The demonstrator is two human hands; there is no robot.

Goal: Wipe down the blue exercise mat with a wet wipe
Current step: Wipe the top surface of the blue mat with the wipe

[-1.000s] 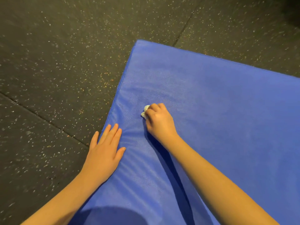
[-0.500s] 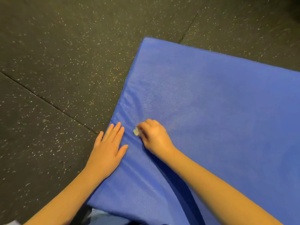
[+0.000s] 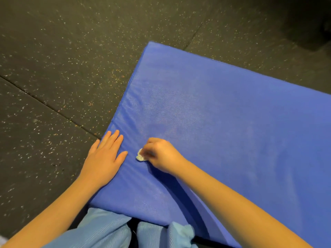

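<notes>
The blue exercise mat [image 3: 223, 122] lies flat on the floor, spreading from the middle of the view out to 3 o'clock, with its far corner up near 12. The frame cuts it off at 3 and again down at 5, so its full length can't be seen.

On it, just below centre, sits the wet wipe [image 3: 140, 156], a small pale wad. Only its edge toward 9 o'clock peeks out; the rest is tucked under the right hand [image 3: 162, 154]. That hand has its fingers curled over the wipe, pinching it down against the mat. The fingertips are blurred, so exactly how they lie is hard to tell.

Just at 9 o'clock of the wipe, near but not touching it, the left hand [image 3: 104, 158] lies flat and released. Its fingers are straight and point toward 1 o'clock, with the palm across the mat's long edge.

A patch of mat toward 12 from the wipe shows a paler sheen.

At 6 o'clock, light blue ribbed trousers [image 3: 100, 230] show against the mat's near edge, cut off by the frame.

From 7 round to 1 is the dark speckled rubber floor [image 3: 62, 59], crossed by seams. A dark shape [image 3: 318, 24] at 1 o'clock is too dim to make out.
</notes>
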